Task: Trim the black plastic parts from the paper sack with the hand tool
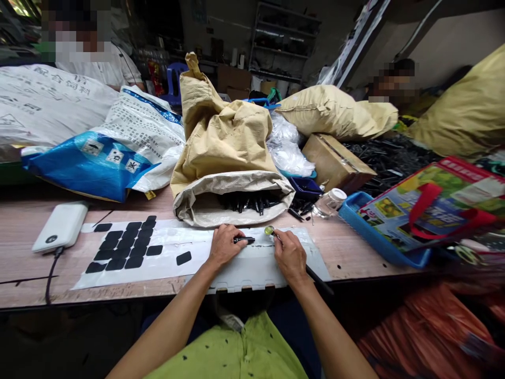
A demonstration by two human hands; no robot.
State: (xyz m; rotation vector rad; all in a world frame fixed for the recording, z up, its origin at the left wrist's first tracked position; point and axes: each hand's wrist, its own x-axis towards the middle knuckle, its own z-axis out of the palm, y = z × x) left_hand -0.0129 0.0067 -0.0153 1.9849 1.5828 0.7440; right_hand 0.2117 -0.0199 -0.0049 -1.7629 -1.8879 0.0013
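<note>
My left hand rests on a grey-white board, fingers closed on a small black pen-like piece whose tip points right. Just to its right, my right hand is closed around a tool with a round yellow-green end. A long black handle sticks out below that hand, past the table edge; whether it belongs to the same tool is hidden by the palm. Behind both hands lies an open beige sack with several similar black pieces in its mouth.
Black rounded squares lie on a white sheet at left, beside a white power bank with a cable. A clear jar, blue tray, colourful bag and cardboard box stand right. Two people sit across the table.
</note>
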